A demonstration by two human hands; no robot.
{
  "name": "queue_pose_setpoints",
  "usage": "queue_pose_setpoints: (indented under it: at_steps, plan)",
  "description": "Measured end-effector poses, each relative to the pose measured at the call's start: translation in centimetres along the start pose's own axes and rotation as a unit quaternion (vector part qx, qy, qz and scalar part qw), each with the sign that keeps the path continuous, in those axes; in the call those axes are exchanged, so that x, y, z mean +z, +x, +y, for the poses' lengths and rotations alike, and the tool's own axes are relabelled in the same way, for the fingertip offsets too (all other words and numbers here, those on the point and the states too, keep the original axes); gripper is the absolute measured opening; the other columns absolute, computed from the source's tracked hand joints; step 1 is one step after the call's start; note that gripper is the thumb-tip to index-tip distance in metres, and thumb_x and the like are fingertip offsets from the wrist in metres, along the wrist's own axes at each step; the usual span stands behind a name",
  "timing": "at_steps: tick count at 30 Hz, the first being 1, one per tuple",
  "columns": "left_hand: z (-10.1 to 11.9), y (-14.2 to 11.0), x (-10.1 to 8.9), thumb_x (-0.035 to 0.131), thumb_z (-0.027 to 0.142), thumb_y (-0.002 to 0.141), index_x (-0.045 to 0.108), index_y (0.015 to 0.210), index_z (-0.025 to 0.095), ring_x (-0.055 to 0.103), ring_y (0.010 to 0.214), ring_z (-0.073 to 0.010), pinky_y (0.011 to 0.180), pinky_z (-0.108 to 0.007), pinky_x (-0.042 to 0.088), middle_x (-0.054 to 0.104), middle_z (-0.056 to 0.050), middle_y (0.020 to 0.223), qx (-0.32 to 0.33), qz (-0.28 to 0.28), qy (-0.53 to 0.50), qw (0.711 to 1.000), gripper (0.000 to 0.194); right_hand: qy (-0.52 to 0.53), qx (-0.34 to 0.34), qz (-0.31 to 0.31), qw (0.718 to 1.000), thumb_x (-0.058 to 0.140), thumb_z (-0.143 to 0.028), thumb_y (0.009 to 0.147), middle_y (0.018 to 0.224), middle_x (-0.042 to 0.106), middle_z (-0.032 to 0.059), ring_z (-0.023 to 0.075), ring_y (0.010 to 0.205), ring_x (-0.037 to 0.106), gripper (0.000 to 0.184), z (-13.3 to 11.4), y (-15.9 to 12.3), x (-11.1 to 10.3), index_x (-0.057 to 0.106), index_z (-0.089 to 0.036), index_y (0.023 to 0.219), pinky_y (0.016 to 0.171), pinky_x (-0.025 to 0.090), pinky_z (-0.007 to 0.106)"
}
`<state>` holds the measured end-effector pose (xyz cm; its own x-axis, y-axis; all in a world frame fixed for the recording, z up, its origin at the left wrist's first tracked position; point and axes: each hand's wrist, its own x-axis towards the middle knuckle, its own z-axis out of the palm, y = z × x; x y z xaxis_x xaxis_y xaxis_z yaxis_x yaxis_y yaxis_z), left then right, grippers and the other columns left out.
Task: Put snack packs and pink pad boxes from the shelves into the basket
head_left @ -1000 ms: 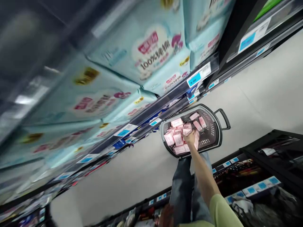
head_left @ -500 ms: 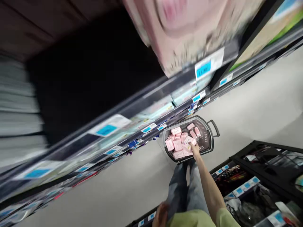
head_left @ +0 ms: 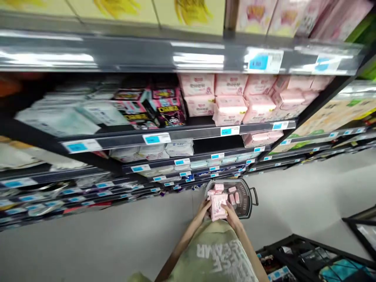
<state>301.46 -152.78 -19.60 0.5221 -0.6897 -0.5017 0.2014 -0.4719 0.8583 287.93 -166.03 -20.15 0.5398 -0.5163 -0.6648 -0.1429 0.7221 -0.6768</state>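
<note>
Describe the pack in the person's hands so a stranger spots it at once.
Beside the long shelves is a dark basket holding pink packs. Only one pink pack, over its left half, is held between the left hand and right hand.

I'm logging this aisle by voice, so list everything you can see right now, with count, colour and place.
Held pink pack: at least one, pink, between both hands
Shopping basket: one, dark grey, in front of the shelves
Small pink packs: several, pink, inside the basket
Shelved pink packs: many, pink, middle shelf, right side
Black-and-pink packs: several, middle shelf, centre
Pale packs: several, whitish green, middle shelf, left
Yellow packs: at least three, top shelf
Price labels: many, white and blue, shelf edges
Black rack: one, lower right
T-shirt: one, pale green, white lettering, on the person
Left hand: one, bare, pack's left side
Right hand: one, bare, pack's right side
</note>
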Motion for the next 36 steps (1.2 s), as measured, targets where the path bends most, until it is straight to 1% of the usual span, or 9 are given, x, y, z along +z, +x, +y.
queue_pose_setpoints:
  at_steps: [2,4,8,12,15,18,23,29,36]
  plan:
    - [0.8,0.3,-0.4,0.037,0.048,0.104,0.045,0.149,0.020,0.072,0.117,-0.0316,0.084,-0.038,0.062,0.072,-0.016,0.130,0.011,0.003,-0.067,0.998,0.054,-0.031,-0.014,-0.041,0.999,0.093,-0.041,0.056,0.092,0.081,0.0053,0.0330,0.096,0.080,0.064,-0.9,-0.1,1.4,0.071,-0.022,0.113,0.087,0.061,0.041]
    - [0.8,0.4,-0.8,0.052,0.058,0.097,0.051,0.144,0.021,0.073,0.112,-0.0326,0.080,-0.037,0.063,0.073,-0.016,0.126,0.015,0.005,-0.151,0.988,0.059,-0.069,-0.043,-0.077,0.994,0.095,-0.042,0.058,0.100,0.081,0.0059,0.0321,0.101,0.078,0.069,-1.9,-0.2,2.3,0.071,-0.023,0.120,0.089,0.060,0.041]
    - [0.0,0.4,-1.5,0.085,0.060,0.069,0.059,0.129,0.023,0.074,0.096,-0.0304,0.070,-0.035,0.061,0.074,-0.012,0.111,-0.010,0.044,-0.365,0.930,0.075,-0.126,-0.085,-0.045,0.987,0.097,-0.046,0.058,0.118,0.076,0.0070,0.0289,0.101,0.075,0.077,-3.3,-0.5,3.2,0.068,-0.028,0.127,0.083,0.060,0.039]
    - [0.5,0.3,-2.2,0.093,0.052,0.062,0.062,0.125,0.024,0.073,0.095,-0.0285,0.071,-0.034,0.060,0.074,-0.009,0.109,0.008,0.109,-0.459,0.882,0.076,-0.113,-0.077,-0.042,0.990,0.098,-0.048,0.058,0.106,0.075,0.0050,0.0246,0.088,0.075,0.080,-4.0,-1.0,4.1,0.066,-0.027,0.128,0.077,0.060,0.038]
    - [1.6,0.1,-2.8,0.092,0.051,0.064,0.062,0.126,0.023,0.073,0.098,-0.0289,0.074,-0.035,0.060,0.075,-0.010,0.112,0.039,0.113,-0.485,0.866,0.074,-0.076,-0.101,-0.039,0.991,0.097,-0.049,0.060,0.097,0.076,0.0029,0.0227,0.086,0.074,0.074,-4.3,-1.3,5.3,0.067,-0.025,0.123,0.077,0.060,0.035]
    - [2.5,-0.2,-3.2,0.091,0.050,0.069,0.063,0.127,0.023,0.073,0.106,-0.0299,0.081,-0.037,0.061,0.074,-0.012,0.123,0.076,0.103,-0.458,0.880,0.070,-0.060,-0.119,-0.042,0.990,0.097,-0.049,0.062,0.108,0.078,0.0064,0.0253,0.096,0.075,0.067,-4.7,-1.6,6.4,0.068,-0.025,0.118,0.080,0.061,0.036]
    - [2.3,-0.2,-3.3,0.092,0.054,0.068,0.067,0.128,0.021,0.068,0.124,-0.0341,0.097,-0.041,0.058,0.069,-0.015,0.141,0.115,0.111,-0.369,0.915,0.073,-0.065,-0.172,-0.065,0.981,0.097,-0.040,0.066,0.125,0.078,0.0087,0.0271,0.114,0.075,0.061,-5.0,-1.9,7.0,0.068,-0.025,0.118,0.098,0.060,0.040]
    - [1.0,0.0,-3.1,0.091,0.055,0.070,0.066,0.132,0.020,0.065,0.130,-0.0361,0.105,-0.047,0.055,0.068,-0.016,0.142,0.128,0.107,-0.328,0.930,0.075,-0.056,-0.190,-0.034,0.980,0.096,-0.038,0.066,0.120,0.081,0.0061,0.0250,0.110,0.077,0.060,-4.3,-1.8,6.5,0.068,-0.026,0.118,0.097,0.061,0.039]
    - [0.4,-1.2,-3.7,0.090,0.055,0.071,0.065,0.133,0.023,0.062,0.135,-0.0368,0.108,-0.045,0.054,0.065,-0.016,0.147,0.130,0.118,-0.303,0.937,0.074,-0.056,-0.184,-0.013,0.981,0.098,-0.039,0.064,0.116,0.081,0.0060,0.0244,0.105,0.078,0.067,-3.5,-2.1,6.6,0.065,-0.025,0.121,0.090,0.064,0.035]
